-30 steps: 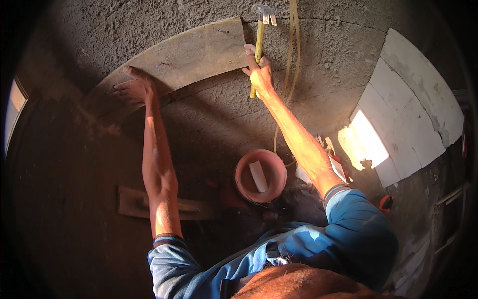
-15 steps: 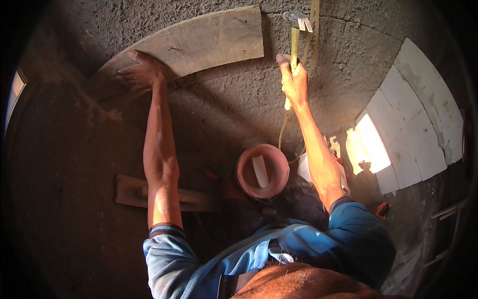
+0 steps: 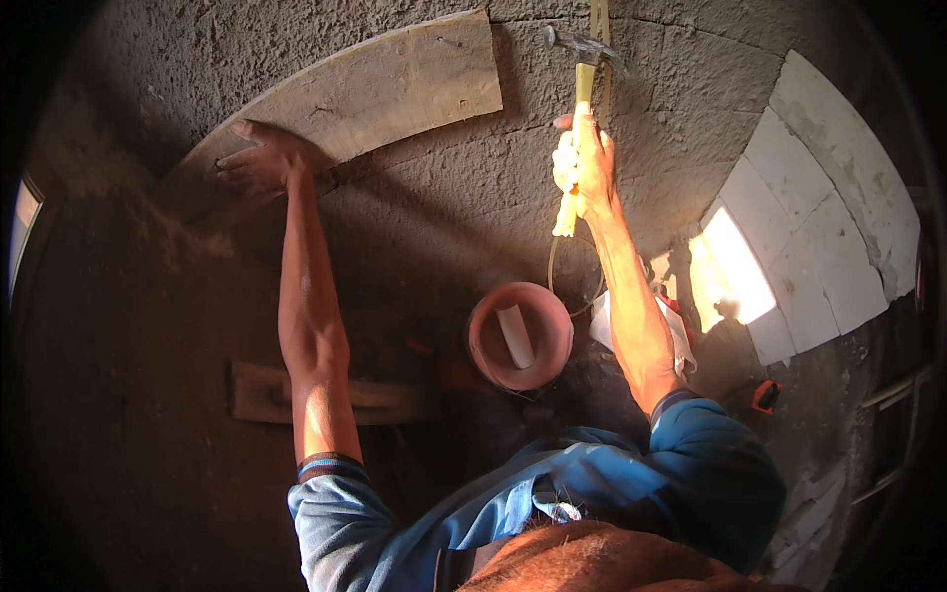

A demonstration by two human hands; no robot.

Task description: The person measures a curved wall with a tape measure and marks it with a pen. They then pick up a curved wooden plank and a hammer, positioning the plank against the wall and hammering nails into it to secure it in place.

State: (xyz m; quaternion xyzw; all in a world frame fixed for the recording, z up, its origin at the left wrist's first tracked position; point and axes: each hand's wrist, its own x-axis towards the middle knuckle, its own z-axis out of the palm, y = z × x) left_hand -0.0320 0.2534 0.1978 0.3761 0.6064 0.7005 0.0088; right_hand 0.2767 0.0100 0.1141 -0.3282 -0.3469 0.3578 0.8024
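Note:
A long wooden board (image 3: 395,84) lies against the rough grey plastered wall (image 3: 424,183). My left hand (image 3: 264,160) presses on its lower edge toward the left end, fingers spread and holding nothing. In my right hand (image 3: 589,168) is a claw hammer (image 3: 584,84) with a yellow handle, its metal head raised to the right of the board. The fingers wrap the handle, and sunlight falls on them. A nail (image 3: 450,41) sticks out of the board near its right end. A thin pale hose or cord (image 3: 551,266) hangs behind the hammer.
Below stands a pinkish bucket (image 3: 521,286) with a white piece (image 3: 514,335) inside. Another wooden plank (image 3: 258,393) lies under my left forearm. White tiles (image 3: 789,217) cover the right wall. An orange-and-black object (image 3: 765,397) rests at the lower right, near a white bag (image 3: 600,326).
The hammer has turned in my right hand, so its head now shows side-on, and the hand sits slightly lower. The view has shifted a little; my left hand stays on the board.

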